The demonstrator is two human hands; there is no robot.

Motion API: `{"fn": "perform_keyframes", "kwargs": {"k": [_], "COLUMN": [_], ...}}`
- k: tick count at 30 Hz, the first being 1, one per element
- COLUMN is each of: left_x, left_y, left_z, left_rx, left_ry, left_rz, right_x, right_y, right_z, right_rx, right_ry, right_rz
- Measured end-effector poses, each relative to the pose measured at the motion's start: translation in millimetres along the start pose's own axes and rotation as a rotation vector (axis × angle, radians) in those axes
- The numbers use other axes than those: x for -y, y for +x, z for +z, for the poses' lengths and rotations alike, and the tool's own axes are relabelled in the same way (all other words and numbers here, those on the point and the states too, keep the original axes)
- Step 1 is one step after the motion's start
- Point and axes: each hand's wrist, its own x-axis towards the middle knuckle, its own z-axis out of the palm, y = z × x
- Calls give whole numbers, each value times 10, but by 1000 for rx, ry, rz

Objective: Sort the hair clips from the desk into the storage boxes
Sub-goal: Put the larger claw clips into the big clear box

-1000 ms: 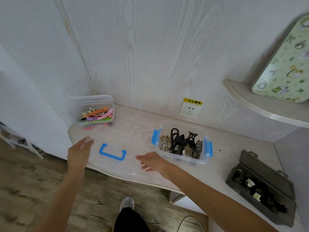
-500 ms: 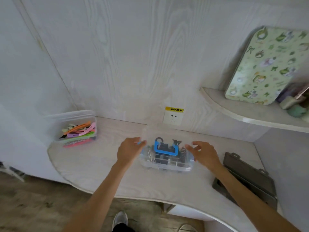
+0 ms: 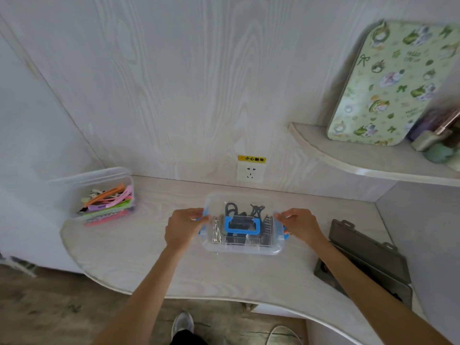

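Clear glossy plastic box (image 3: 242, 247) with blue plastic handle (image 3: 242, 226); pale matt wood-grain desk (image 3: 154, 260).

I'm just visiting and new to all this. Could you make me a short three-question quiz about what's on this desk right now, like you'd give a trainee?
1. True or false: the lid with the blue handle sits on the clear box in the middle of the desk.
2. Multiple choice: where are the left hand and right hand?
A. Both on the box of coloured clips
B. One at each end of the clear box
C. One on the dark case, one hanging free
3. Fill in: the wall socket is on the wall directly behind the ____ box.

Key: 1 true; 2 B; 3 clear
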Motion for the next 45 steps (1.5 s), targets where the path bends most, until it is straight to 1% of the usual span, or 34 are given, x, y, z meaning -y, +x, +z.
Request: {"fn": "perform_keyframes", "kwargs": {"k": [3, 4, 5, 7, 8, 9, 10, 11, 12, 14, 15, 17, 19, 24, 28, 32, 36, 41, 45], "left_x": [44, 48, 49, 53, 41, 16, -2, -11, 7, -7, -21, -49, -87, -148, -152, -73, 13, 136, 117], "left_y": [142, 183, 213, 236, 215, 171, 145, 128, 128, 109, 83, 81, 85, 302, 610, 963, 1181, 1417, 1407], "left_z": [3, 6, 6, 10, 18, 26, 45, 73, 104, 153, 159, 149, 71, -258, -599, -857, -950, -981, -977], "left_rx": [33, 34, 48, 170, 251, 309, 307, 265, 200, 101, 76, 61, 45, -54, -82, -71, -75, -90, -84], "left_ry": [-72, -47, -9, -4, -42, -87, -91, -44, 58, 281, 363, 446, 504, 547, 586, 567, 548, 463, 505], "left_rz": [-61, -91, -139, -269, -319, -334, -308, -243, -162, -29, 14, 69, 110, 106, 101, 74, 101, 183, 212], "right_x": [-7, -9, -24, -67, -63, -38, -9, 27, 76, 150, 162, 163, 212, 627, 1011, 1306, 1424, 1483, 1509], "right_y": [53, 62, 71, 66, 44, 17, 4, -11, -29, -36, -29, -3, -3, -17, 157, 339, 447, 458, 413], "right_z": [30, 26, 25, 20, 3, -1, 14, 38, 73, 137, 173, 211, 228, 337, 581, 863, 1042, 1109, 1173], "right_rx": [-30, -23, 19, 224, 333, 403, 425, 406, 367, 306, 305, 300, 283, 221, 244, 288, 192, 104, 72], "right_ry": [-43, -18, 44, 246, 346, 418, 436, 399, 313, 91, -3, -130, -172, -252, -326, -289, -246, -328, -371], "right_rz": [53, 112, 191, 373, 427, 440, 424, 389, 351, 266, 227, 186, 151, 7, -71, -59, -62, -91, -88]}}
